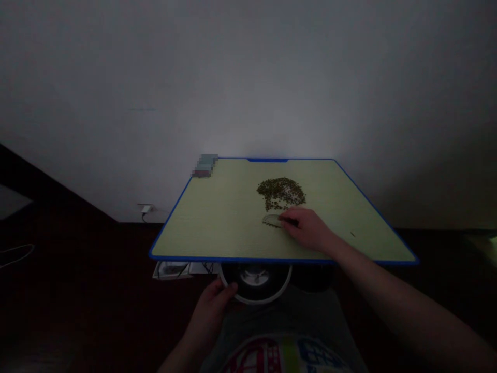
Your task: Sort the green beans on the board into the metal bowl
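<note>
- Clear curved piece (272, 220) was on the bench (217, 217), near the brown heap (276, 185), its end pinched by the right grip (308, 228).
- Left grip (212, 302) clasped a white-rimmed bowl (257, 301) below the bench edge.

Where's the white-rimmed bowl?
The bowl is low centre in the head view, below the near edge of the board, left hand on its rim.
</note>
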The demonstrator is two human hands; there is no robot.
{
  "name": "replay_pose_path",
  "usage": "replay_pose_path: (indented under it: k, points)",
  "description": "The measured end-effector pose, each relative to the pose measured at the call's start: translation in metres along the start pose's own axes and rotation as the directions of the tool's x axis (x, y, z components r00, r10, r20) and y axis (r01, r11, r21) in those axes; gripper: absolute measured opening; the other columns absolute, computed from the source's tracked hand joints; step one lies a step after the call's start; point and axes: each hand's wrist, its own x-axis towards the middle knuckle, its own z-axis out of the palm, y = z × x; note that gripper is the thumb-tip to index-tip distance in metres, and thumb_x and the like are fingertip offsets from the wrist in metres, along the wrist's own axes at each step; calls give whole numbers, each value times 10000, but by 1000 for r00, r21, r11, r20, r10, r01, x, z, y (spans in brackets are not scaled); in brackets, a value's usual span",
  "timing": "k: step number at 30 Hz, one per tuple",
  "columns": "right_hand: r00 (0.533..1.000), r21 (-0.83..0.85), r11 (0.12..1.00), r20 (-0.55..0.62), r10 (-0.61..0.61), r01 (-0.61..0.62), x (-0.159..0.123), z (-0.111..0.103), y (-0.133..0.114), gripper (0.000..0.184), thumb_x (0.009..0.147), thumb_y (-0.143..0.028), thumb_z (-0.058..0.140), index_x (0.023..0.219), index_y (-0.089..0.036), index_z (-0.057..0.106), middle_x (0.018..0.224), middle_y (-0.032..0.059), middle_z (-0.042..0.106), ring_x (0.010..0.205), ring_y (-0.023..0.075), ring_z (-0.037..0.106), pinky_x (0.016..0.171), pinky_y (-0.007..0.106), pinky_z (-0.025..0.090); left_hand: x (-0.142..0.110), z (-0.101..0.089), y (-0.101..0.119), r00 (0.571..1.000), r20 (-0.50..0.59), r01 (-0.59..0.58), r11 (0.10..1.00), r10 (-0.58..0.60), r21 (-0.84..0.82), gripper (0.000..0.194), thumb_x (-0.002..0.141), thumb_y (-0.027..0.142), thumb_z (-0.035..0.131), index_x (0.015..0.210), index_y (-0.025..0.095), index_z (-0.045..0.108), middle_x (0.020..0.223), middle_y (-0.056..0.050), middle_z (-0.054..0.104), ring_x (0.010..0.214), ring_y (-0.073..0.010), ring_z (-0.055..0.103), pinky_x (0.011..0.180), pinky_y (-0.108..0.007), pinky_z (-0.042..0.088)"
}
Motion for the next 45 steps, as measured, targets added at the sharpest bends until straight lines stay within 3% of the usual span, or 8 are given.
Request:
replay_pose_path:
  k: [23,33,38,41,45]
  points:
    - [984,202,975,131,-121,93,-32,7,-49,180,880,-146,552,899,-191,725,823,57,696,774,170,633,710,290,483,-1,0,0,998,49,-26,1000,25,13,272,679,332,804,869,143,754,825,-96,816,718,-262,742,643,-329,546]
    - [935,134,943,147,-324,306,-41,12,-45,227,921,-165,507,997,-202,718,844,67,671,776,170,611,697,287,474,-4,6,3,999,50,-8,1000,9,-22,287,647,330,820,856,141,760,808,-106,814,768,-293,747,715,-370,551]
    - [903,148,911,144,-405,385,-46,12,-46,239,934,-179,496,1030,-195,714,835,74,669,764,172,603,685,287,473,-2,4,0,999,33,-16,1000,16,-1,267,665,333,807,843,143,745,786,-104,808,726,-278,739,663,-344,534]
    - [917,159,920,122,-379,358,-41,9,-45,233,941,-190,494,1008,-187,717,823,68,666,758,162,608,683,274,476,0,3,0,1000,7,-27,999,27,20,275,649,343,822,819,144,737,791,-105,806,717,-273,734,642,-339,533]
    - [976,88,973,26,-218,215,-19,8,-34,233,934,-179,492,990,-171,718,863,74,687,805,170,630,733,287,487,0,1,0,1000,13,-24,1000,25,-9,312,637,351,835,847,140,743,812,-108,809,734,-277,740,658,-348,547]
